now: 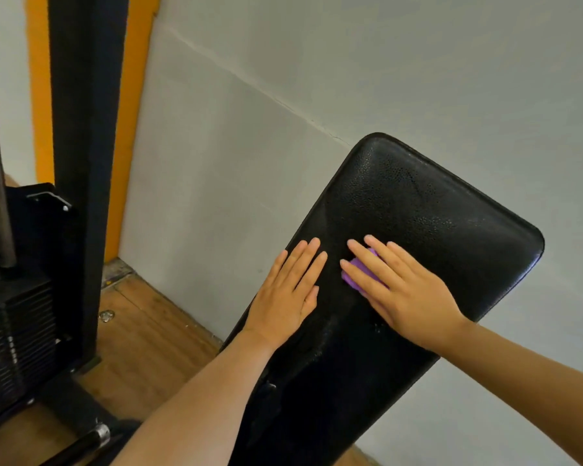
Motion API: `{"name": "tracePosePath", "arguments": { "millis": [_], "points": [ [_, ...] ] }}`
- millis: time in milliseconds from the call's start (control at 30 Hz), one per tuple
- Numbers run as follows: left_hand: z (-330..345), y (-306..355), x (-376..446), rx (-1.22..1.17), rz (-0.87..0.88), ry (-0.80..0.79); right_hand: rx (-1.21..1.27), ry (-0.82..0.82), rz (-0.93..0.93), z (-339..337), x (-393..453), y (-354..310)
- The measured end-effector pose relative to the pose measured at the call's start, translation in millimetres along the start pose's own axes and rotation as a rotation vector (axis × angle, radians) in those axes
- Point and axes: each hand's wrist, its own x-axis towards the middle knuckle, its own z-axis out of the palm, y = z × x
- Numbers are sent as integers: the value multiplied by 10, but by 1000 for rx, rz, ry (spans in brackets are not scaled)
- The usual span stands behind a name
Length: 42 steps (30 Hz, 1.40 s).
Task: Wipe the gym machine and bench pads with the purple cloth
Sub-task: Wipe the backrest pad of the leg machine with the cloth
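Right hand [408,294] flat, pressing purple cloth [359,275] onto black bench pad [418,203]; left hand [288,294] flat alongside.

The scene is lit evenly and rather dimly by soft, diffuse light; no single source can be made out. The grey wall [350,79] is rendered flat, with only a faint falloff toward the corners. A dull sheen is seen on the upper part of the black bench pad [418,203], where the pebbled grain is picked out, while its lower part is lost in near-black. Soft, narrow shadows are cast under both hands on the pad. Straight lines are bowed by the wide-angle lens, notably the black upright [81,129] at the left. Slight softness and compression smear are noticed throughout, most of all in the dark weight stack [14,331].
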Motion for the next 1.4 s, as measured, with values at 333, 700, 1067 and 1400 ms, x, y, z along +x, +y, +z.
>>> {"name": "tracePosePath", "arguments": {
  "millis": [333,700,1067,1400],
  "points": [
    [-83,-38,-44,-44,35,-31,123,230,491,22,284,-369],
    [-311,-166,-55,-103,108,-168,133,270,524,-77,151,-38],
    [-566,-359,26,38,246,-392,79,-15,144,477,-335,-1272],
    [-741,-372,163,160,329,-447,148,367,813,33,278,-476]
  ]
}}
